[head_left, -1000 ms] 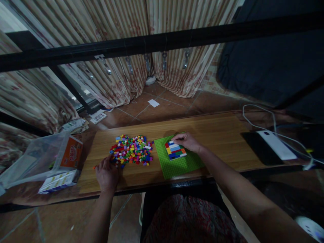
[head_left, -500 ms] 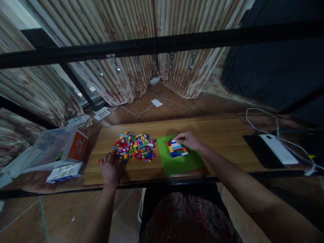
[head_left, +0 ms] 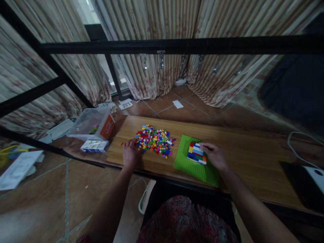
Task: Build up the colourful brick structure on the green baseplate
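A flat block of building bricks [head_left: 196,154], striped in red, yellow, white, blue and green, sits on a green studded baseplate [head_left: 184,163]. My right hand [head_left: 215,156] reaches in from the right, thumb and forefinger closed at the block's far right edge. Whatever is between those fingertips is too small to make out. To the left lies a heap of loose coloured bricks [head_left: 157,141]. My left hand [head_left: 130,154] rests at the heap's left side, fingers apart and touching the tabletop and outermost bricks. Its fingertips are partly hidden.
The wooden board [head_left: 243,145] carries all of this. Left of it stand a clear plastic bin [head_left: 87,123] with an orange label and a small white box [head_left: 95,146]. At the right lie a black pad [head_left: 295,179] and a white cable [head_left: 291,141]. A black bar [head_left: 177,46] crosses beyond.
My view has swung left, so everything sits further right. My right hand's fingertips have shifted slightly rightward along the block's far edge. My left hand stays beside the heap.
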`<state>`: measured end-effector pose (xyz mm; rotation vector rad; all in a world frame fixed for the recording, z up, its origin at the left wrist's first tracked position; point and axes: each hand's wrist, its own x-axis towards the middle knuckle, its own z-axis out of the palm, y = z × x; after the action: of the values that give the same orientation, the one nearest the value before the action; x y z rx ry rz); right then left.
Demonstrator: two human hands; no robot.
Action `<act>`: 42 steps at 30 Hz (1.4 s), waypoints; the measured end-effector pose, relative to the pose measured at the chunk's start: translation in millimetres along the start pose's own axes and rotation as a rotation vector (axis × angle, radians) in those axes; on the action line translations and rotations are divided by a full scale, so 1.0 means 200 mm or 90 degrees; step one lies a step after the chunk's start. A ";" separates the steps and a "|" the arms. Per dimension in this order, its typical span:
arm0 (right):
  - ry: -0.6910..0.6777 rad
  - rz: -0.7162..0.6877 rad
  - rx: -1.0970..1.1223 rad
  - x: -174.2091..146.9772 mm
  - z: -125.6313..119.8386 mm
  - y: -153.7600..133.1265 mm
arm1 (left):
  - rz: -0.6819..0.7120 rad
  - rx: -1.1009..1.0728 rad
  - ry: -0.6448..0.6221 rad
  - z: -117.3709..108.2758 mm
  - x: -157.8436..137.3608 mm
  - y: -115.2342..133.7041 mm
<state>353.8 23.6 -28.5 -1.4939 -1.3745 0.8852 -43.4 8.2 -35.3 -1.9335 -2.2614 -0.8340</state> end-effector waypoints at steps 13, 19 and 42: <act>0.002 0.011 -0.143 -0.01 0.00 -0.03 | -0.023 -0.020 0.000 0.01 -0.02 0.00; 0.132 -0.230 -0.325 -0.06 0.13 -0.20 | -0.037 -0.032 0.000 0.01 -0.03 0.00; -0.126 -0.331 -0.483 -0.25 0.82 -0.41 | -0.051 -0.072 0.001 0.00 -0.03 0.02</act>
<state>166.4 -4.7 -11.3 -1.4644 -2.2725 0.1712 -38.3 3.6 -36.3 -1.8973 -2.3531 -0.9913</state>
